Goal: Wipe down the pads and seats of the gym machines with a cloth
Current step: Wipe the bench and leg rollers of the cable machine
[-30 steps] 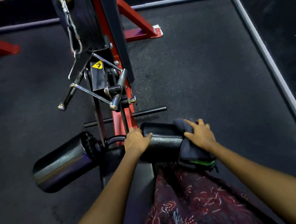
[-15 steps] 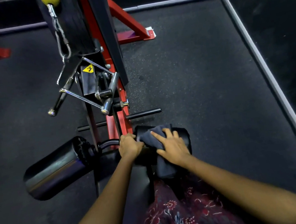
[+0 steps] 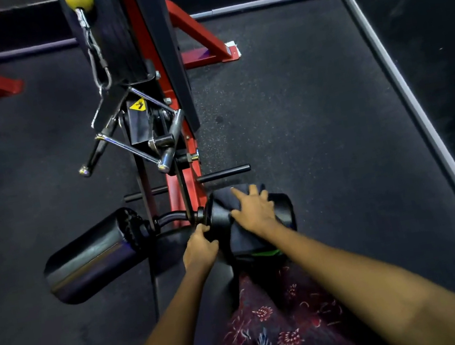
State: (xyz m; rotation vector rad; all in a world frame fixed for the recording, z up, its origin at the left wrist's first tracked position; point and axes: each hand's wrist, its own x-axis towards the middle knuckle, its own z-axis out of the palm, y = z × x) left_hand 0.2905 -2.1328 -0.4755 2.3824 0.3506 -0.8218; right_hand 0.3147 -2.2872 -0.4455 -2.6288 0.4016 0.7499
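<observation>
Head view: right hand (image 3: 256,212) presses the dark cloth (image 3: 237,230) flat over the right roller pad (image 3: 283,205); left hand (image 3: 199,249) clenches its inner end, likely stopping rotation.

A gym: a red-framed cable machine (image 3: 167,98) with a chrome handle (image 3: 133,148), black roller pads (image 3: 90,256) and a dark speckled rubber floor (image 3: 317,128)

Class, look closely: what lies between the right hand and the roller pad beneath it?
In the head view, a dark cloth lies between the right hand and the right roller pad.
</observation>
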